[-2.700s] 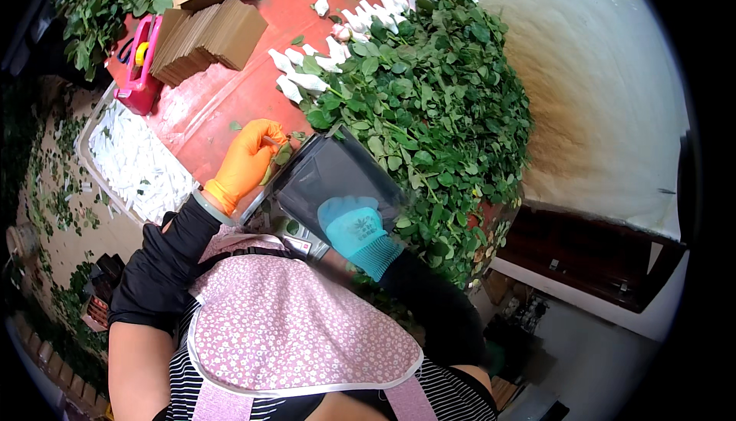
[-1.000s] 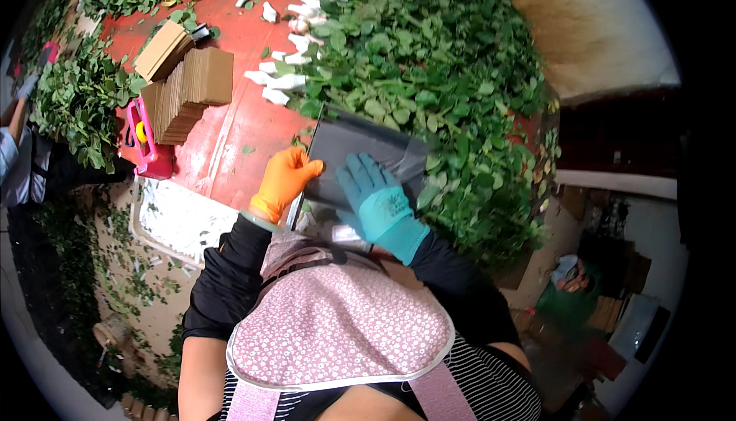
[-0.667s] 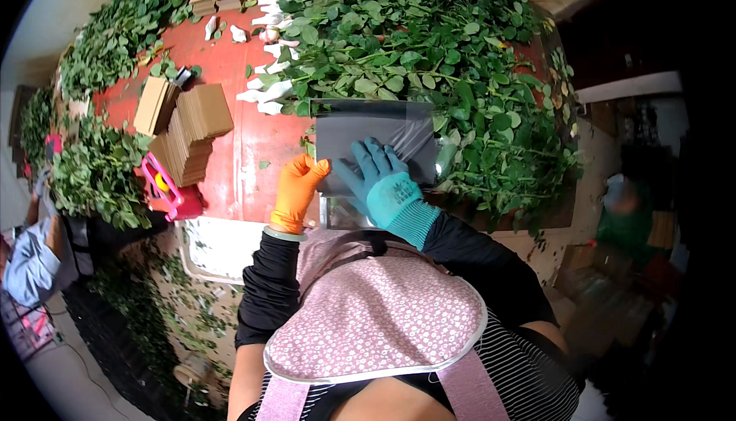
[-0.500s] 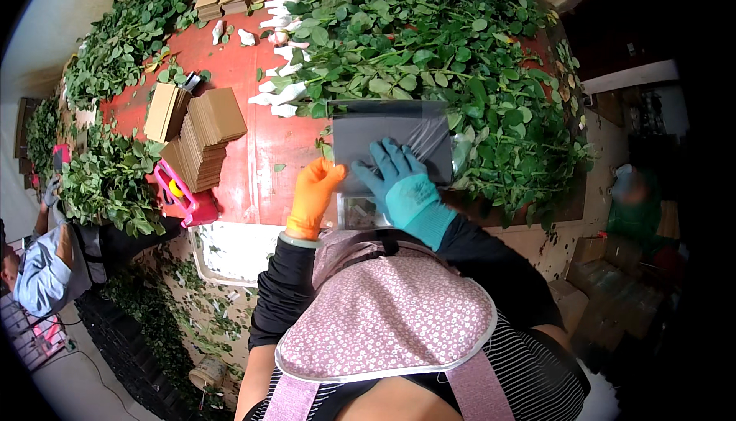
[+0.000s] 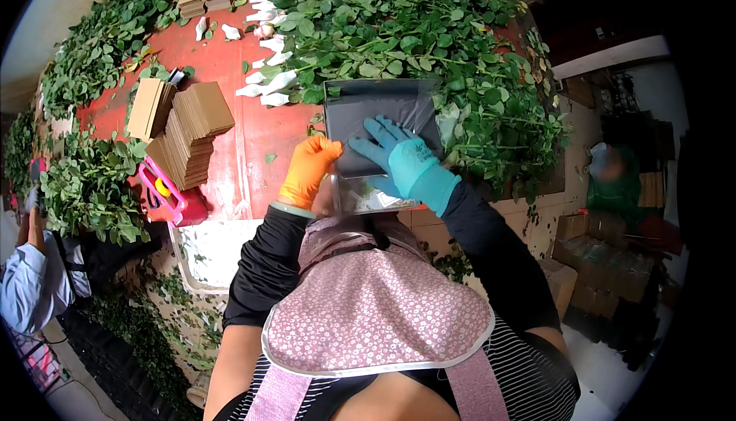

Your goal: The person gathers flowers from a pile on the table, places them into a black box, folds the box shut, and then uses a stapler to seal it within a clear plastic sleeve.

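Observation:
A dark, flat sheet with shiny clear plastic over it lies at the near edge of the red table. My right hand, in a teal glove, rests on this sheet with its fingers spread. At the sheet's left edge, my left hand in an orange glove is closed in a pinch; what its fingertips hold is too small to make out. Just below the sheet, a clear-fronted part shows at the table edge, partly covered by my right hand. Leafy rose stems with white-wrapped heads lie beyond.
Stacked cardboard pieces stand to the left, beside a pink tool-like holder. A white tray sits below the table's near left edge. More leafy stems lie far left. One person is at the left, another at the right.
The view has shifted a little. My right hand has slid slightly back toward me and to the left over the sheet, fingers still spread. My left hand keeps its pinch at the sheet's edge.

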`<action>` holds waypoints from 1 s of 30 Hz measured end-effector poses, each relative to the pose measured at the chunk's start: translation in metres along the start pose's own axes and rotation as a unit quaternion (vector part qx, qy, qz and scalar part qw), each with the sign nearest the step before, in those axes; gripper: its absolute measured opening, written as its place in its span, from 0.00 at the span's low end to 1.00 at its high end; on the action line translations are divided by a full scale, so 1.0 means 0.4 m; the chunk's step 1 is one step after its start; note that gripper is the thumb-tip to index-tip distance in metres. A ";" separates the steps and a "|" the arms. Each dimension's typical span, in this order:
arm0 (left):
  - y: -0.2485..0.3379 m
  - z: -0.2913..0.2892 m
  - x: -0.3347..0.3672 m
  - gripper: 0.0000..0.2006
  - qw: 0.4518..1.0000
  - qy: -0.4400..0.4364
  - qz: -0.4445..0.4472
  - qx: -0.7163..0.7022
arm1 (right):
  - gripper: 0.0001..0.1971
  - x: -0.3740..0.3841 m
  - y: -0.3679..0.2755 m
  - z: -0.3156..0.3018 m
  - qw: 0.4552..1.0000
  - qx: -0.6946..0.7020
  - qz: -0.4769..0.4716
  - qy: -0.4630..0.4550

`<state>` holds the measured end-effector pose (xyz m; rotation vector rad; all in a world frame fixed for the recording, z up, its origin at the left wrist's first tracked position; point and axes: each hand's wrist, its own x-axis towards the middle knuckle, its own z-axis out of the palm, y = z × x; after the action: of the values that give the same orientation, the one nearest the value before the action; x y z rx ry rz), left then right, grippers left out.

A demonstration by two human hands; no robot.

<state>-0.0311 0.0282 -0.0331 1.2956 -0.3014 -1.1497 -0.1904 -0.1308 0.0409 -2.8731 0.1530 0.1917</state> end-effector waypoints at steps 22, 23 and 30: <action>-0.047 -0.163 -0.057 0.04 0.999 0.036 0.010 0.006 | 0.37 -0.012 -0.029 0.024 0.998 -0.038 0.008 0.040; -0.059 -0.204 -0.070 0.04 0.999 0.038 0.001 0.002 | 0.37 -0.015 -0.028 0.021 0.998 -0.041 0.010 0.035; -0.159 -0.334 -0.235 0.08 0.993 0.070 -0.075 0.064 | 0.33 -0.022 -0.031 0.032 0.998 -0.022 0.016 0.064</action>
<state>-0.0068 0.1914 -0.0926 1.5246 -0.1793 -1.1735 -0.1990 -0.1147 0.0330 -2.9293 0.2227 0.0171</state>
